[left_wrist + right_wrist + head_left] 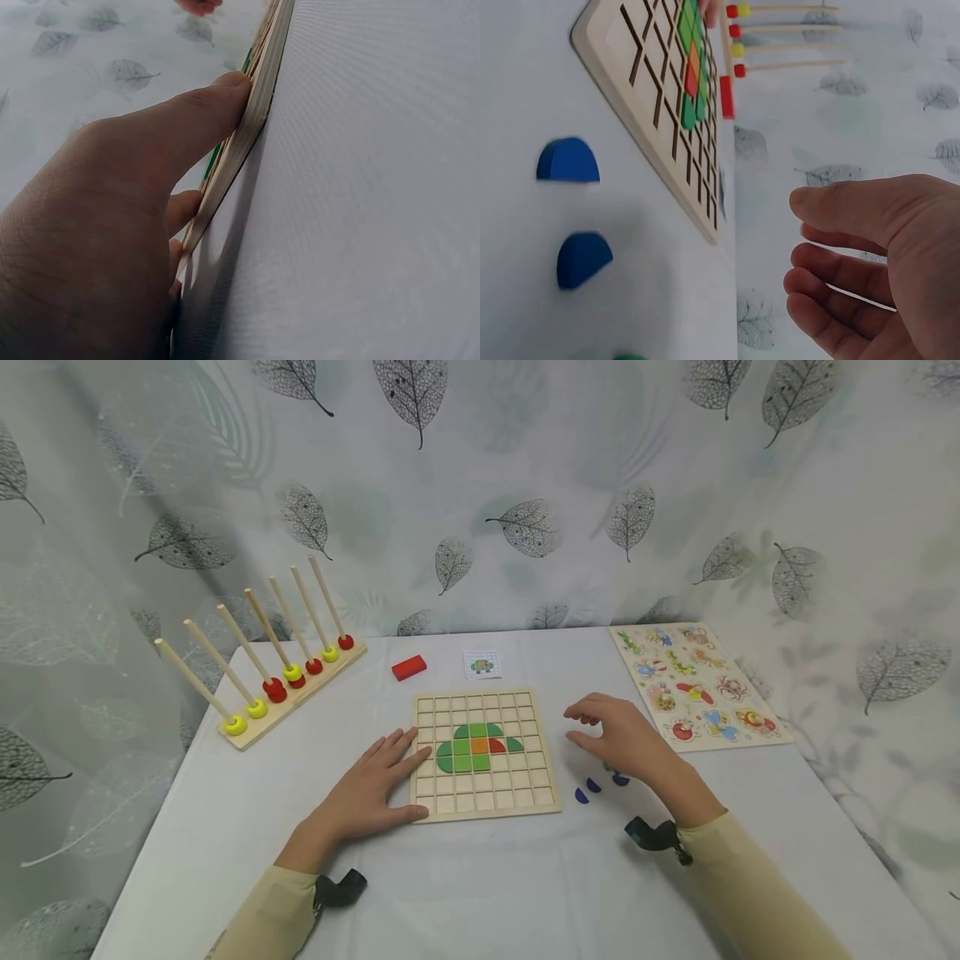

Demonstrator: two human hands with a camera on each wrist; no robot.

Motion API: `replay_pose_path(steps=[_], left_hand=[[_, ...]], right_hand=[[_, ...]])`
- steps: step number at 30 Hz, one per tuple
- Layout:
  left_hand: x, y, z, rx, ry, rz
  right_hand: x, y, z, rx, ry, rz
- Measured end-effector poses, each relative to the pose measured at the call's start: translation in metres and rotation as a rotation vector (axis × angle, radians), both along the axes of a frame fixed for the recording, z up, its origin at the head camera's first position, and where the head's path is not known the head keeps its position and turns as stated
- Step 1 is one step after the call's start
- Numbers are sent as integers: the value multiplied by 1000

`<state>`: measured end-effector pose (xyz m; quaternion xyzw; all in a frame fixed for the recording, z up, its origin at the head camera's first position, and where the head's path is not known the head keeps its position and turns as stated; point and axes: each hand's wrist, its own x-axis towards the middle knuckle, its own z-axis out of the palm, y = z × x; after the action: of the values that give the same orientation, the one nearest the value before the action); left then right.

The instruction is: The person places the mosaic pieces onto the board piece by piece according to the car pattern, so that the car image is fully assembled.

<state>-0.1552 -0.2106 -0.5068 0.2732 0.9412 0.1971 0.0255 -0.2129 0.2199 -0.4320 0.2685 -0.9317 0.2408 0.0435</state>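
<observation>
A wooden grid board lies on the white table, with green squares, green rounded pieces, an orange square and a red rounded piece in its cells. My left hand rests along the board's left edge; the thumb touches the near corner, seen closely in the left wrist view. To the right of the board, my right hand hovers above the table with loosely bent fingers and nothing between them. Below it lie several blue half-round pieces, and a green piece barely shows in the right wrist view.
Behind the board are a small pattern card and a red block. A wooden peg stand with red and yellow beads is at the back left. A picture puzzle board lies at the right, and a leaf-print curtain hangs behind.
</observation>
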Motion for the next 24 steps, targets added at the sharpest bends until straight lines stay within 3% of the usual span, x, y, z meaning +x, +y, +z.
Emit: replay_pose_path(steps=[16,24], left_hand=[[0,0,0,-3,4,3],[0,-1,0,-2,0,-1]], right_hand=[[5,50,7,35,-55,-148],[8,70,0,29,-74,-190]])
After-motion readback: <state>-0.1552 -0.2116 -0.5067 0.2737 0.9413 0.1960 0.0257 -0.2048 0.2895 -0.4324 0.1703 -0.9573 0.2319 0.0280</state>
